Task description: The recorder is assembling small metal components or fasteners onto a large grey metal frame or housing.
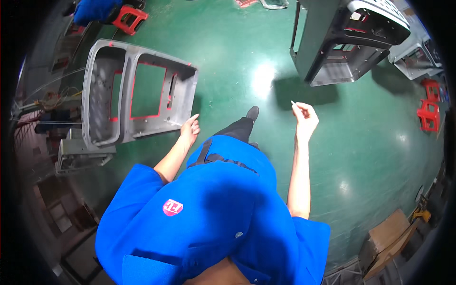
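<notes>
Blue cloth shirt [213, 209], grey metal frame [137, 90]

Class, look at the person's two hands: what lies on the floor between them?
In the head view, between the left hand and right hand lie the person's dark-trousered leg and black shoe.

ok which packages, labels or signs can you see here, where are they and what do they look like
Cardboard boxes: lower right on the green floor, brown, flattened or open.
Badge: on the blue shirt, left chest, pink oval with white marks.
No screens or signs are visible.
</notes>
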Tool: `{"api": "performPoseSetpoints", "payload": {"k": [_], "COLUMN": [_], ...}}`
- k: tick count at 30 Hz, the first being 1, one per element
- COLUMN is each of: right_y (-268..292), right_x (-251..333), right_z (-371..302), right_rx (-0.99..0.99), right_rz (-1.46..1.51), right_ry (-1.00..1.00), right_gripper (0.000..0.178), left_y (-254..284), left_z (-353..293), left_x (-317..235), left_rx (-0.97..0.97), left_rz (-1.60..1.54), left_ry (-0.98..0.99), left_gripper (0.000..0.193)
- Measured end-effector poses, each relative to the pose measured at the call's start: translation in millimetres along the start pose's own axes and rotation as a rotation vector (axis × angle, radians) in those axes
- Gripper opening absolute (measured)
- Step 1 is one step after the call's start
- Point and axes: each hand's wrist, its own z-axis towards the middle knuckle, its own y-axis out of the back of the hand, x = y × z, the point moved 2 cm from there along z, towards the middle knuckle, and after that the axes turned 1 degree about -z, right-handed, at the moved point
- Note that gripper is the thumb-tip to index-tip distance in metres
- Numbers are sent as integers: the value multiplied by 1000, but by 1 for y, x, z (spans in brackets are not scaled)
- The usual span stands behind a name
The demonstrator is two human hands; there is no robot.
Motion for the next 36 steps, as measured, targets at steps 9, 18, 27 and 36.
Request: {"api": "performPoseSetpoints", "payload": {"k": [9,18,27,36], "right_y": [-22,-23,-8,46], "right_x": [149,190,205,110], "right_z": [168,238,265,199], "right_rx": [-458,-475,-304,355], "right_rz": [-319,-670,-674,-185], "right_ry": [885,1306,1414,370], "right_gripper": [15,14,18,19], "left_y": [-355,-510,-532,-481], "left_z": [4,-35,-61,-84], "left_x": [-52,-25,-2,27], "left_rx": [873,1004,889,921], "left_rz": [496,371,426,698], "left_ry": [-55,-86,-196,-272], "left_gripper": [40,64,38,63]}}
